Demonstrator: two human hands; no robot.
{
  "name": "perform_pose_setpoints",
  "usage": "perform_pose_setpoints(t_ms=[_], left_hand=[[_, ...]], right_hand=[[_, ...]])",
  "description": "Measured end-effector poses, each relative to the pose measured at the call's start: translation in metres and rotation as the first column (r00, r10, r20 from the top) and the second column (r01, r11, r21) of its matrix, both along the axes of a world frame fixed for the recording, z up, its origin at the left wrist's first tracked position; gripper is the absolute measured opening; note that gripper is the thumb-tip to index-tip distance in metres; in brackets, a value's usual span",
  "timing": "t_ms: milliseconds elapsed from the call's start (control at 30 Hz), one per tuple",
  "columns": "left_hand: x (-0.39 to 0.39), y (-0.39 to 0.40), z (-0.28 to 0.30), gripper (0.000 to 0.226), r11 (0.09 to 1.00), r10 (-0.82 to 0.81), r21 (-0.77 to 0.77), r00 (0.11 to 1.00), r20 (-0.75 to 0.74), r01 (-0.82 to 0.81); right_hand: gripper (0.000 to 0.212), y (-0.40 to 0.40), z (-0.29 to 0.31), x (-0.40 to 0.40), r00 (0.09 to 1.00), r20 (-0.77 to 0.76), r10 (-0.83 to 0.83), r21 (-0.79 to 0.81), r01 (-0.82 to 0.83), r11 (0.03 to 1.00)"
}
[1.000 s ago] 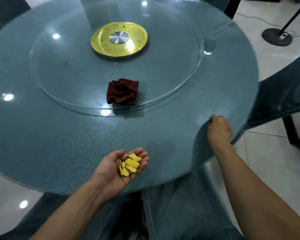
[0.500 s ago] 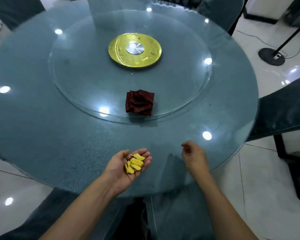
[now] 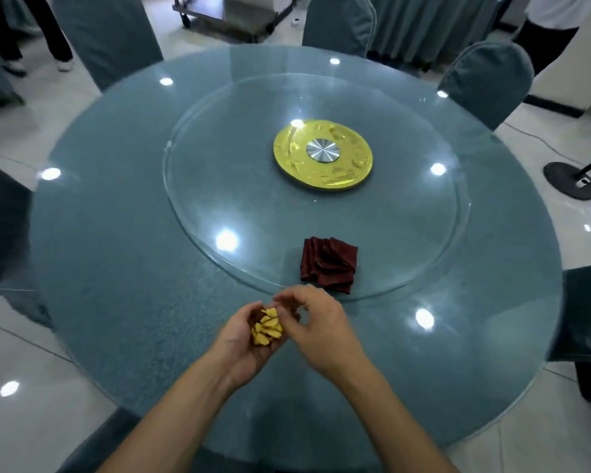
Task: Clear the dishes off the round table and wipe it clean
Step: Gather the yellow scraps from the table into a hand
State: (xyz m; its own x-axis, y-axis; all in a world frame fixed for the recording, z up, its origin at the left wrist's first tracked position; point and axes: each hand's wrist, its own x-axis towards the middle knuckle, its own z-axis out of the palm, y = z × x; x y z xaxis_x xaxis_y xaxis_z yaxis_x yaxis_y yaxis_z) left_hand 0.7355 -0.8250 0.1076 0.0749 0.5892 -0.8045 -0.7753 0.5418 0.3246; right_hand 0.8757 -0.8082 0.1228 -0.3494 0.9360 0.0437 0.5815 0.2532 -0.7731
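A small heap of yellow food scraps [image 3: 267,327] is cupped in the palm of the left hand [image 3: 244,349], whose grip is half curled around them, above the near part of the round glass desk [image 3: 116,268]. The right hand [image 3: 316,324] is held against it, fingers bent over the heap; whether a piece is pinched there cannot be told. Scraps could be spilled back onto the glass if the palm is tilted or the heap is nudged. The folded dark red cloth [image 3: 329,265] lies untouched on the near edge of the turntable [image 3: 219,158]. Compared with half a second ago, the right hand has been brought across from the desk edge to the left palm.
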Motion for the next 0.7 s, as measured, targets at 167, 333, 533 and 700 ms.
perform_pose_setpoints(t_ms=[167, 333, 533, 700], left_hand=[[-0.021, 0.033, -0.014, 0.051, 0.994, 0.103, 0.015, 0.994, 0.038, -0.104], [-0.031, 0.047, -0.032, 0.05, 0.991, 0.129, 0.04, 0.99, 0.061, -0.131], [-0.034, 0.049, -0.045, 0.05, 0.987, 0.158, 0.031, 0.987, 0.034, -0.159], [-0.039, 0.042, -0.049, 0.043, 0.981, 0.194, 0.006, 0.981, 0.027, -0.194]], right_hand=[[0.024, 0.117, -0.039, 0.019, 0.971, 0.139, -0.195, 0.092, 0.183, 0.979], [0.055, 0.219, -0.078, 0.028, 0.792, 0.593, -0.147, 0.077, 0.126, 0.989], [0.063, 0.281, -0.114, 0.02, 0.691, 0.723, -0.026, -0.025, 0.063, 0.998], [0.062, 0.298, -0.127, 0.018, 0.616, 0.788, -0.011, -0.002, 0.022, 1.0]])
